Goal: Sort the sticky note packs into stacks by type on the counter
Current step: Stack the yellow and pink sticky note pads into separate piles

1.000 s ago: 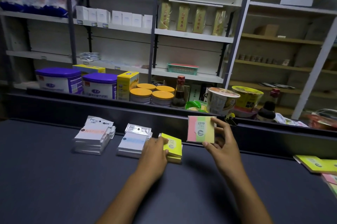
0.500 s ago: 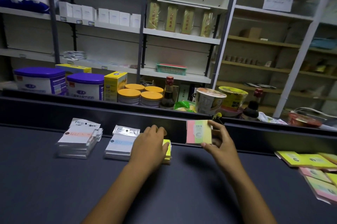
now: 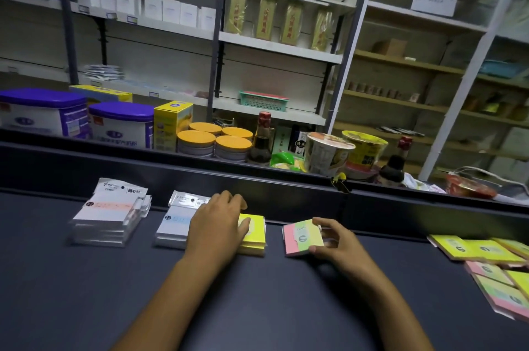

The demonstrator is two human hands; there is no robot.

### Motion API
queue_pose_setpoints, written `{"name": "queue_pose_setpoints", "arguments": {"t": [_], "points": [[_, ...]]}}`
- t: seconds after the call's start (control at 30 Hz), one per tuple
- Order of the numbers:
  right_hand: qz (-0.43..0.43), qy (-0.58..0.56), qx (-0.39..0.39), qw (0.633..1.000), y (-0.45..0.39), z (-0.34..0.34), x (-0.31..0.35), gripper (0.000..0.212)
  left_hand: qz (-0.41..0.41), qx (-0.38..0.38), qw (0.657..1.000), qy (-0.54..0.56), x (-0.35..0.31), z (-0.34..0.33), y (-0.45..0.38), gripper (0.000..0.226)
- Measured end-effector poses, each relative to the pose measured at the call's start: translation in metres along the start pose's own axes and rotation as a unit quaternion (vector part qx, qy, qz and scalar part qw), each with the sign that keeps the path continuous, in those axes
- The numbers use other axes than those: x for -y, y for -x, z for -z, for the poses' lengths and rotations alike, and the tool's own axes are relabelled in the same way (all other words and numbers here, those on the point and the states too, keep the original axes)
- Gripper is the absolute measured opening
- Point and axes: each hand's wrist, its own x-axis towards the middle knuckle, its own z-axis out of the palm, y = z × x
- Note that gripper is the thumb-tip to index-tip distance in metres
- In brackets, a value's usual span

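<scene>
Head view: the multicolour pack (image 3: 303, 237) lies flat on the table (image 3: 257, 293), my right hand (image 3: 337, 244) pinching its edge to start a new stack; my left hand (image 3: 217, 224) rests flat, steadying the yellow stack (image 3: 254, 233) beside it.

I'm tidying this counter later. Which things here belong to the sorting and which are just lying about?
Part of the job:
multicolour pack in right hand
yellow stack under left hand
two clear-wrapped stacks
unsorted packs

Lying about:
purple-lidded tubs
orange-lidded tins
noodle cups
sauce bottles
</scene>
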Motion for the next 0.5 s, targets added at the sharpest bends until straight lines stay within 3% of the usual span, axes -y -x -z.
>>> {"name": "queue_pose_setpoints", "arguments": {"t": [0.3, 0.5], "points": [[0.009, 0.153, 0.013, 0.988, 0.0017, -0.0032, -0.0081, 0.051, -0.010, 0.001, 1.000, 0.012, -0.0049, -0.0004, 0.0020, 0.025], [0.007, 0.169, 0.027, 0.985, 0.0067, -0.0027, -0.0068, 0.048, -0.021, 0.017, 1.000, 0.012, -0.0088, -0.0041, 0.0024, 0.027]]}}
